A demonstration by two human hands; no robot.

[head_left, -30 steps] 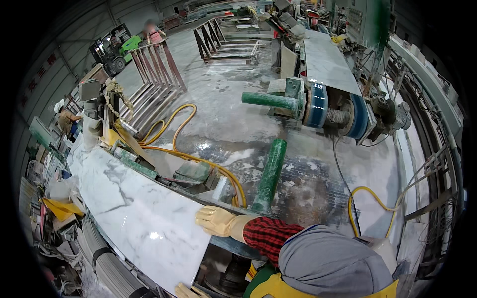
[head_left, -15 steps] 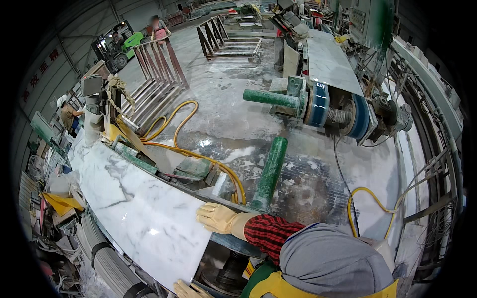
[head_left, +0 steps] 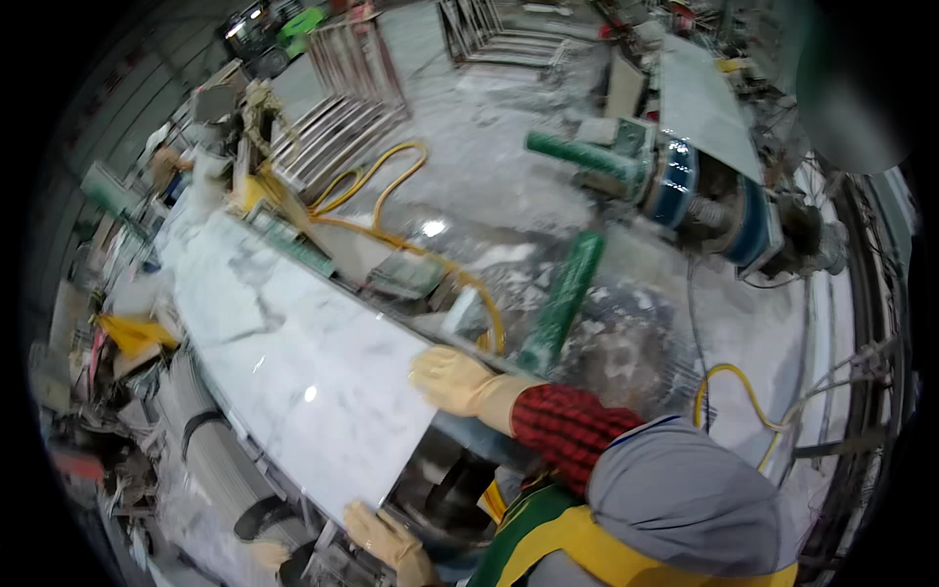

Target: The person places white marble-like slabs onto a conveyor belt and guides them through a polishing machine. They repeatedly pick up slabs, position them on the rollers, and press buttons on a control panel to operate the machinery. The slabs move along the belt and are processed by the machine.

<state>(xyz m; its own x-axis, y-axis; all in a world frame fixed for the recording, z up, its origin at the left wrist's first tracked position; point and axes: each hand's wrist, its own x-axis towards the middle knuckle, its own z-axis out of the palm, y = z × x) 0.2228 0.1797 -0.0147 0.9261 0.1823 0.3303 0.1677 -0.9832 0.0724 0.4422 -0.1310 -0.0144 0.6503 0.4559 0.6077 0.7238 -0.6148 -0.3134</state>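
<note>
A white slab with grey veins [head_left: 323,391] lies lengthwise from the far left toward the lower middle. At the lower edge, a blurred beige patch [head_left: 269,556], possibly my gloved left hand, shows against a grey ribbed bundle [head_left: 220,465]; its fingers cannot be made out. My right hand is out of view. Beside the slab's near end, a co-worker in a grey cap [head_left: 685,489] and red-black checked sleeve leans over. One cream-gloved hand [head_left: 452,380] of theirs lies flat on the slab's far corner. Their other gloved hand [head_left: 377,536] is at its near corner.
Green rollers [head_left: 567,298] stand beyond the slab, with a blue-banded roller machine [head_left: 675,181] at the right. A yellow hose [head_left: 381,210] winds over the wet floor. Metal racks [head_left: 347,137] stand farther back. Another person [head_left: 168,161] is at the far left.
The view has shifted and blurred, so most things sit farther right and the near ones higher. The beige patch has appeared at the lower edge. The co-worker's hands stay at the slab's end.
</note>
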